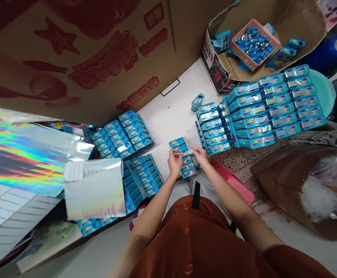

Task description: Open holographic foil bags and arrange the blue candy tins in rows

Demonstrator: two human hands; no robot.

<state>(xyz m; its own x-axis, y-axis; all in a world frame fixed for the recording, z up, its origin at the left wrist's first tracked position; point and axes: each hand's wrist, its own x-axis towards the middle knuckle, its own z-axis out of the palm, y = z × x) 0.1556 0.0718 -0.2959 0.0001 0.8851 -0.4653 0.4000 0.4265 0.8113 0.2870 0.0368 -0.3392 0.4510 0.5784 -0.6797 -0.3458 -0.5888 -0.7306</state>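
A short row of blue small cases [188, 168] lies at the near edge of the white table, in front of my body. My left hand [175, 161] is over the left side of this row, its thumb and fingers pinched together. To its right, my right hand [200, 156] is also closed in a pinch. A thin pale strip [187, 152], like a sticker, stretches between the fingertips of both hands above the cases. Further cases [177, 143] of the same row show beyond my hands, with round tops. My fingers partly cover the middle of the row.
Stacked blue cases stand left [124, 133] and right [251, 112]. Shiny holographic sheets [95, 189] lie at the left. A carton [219, 73] holds a pink box [274, 43] of small blue and silver parts. One case [197, 102] stands alone. A big cardboard wall [99, 50] borders the table.
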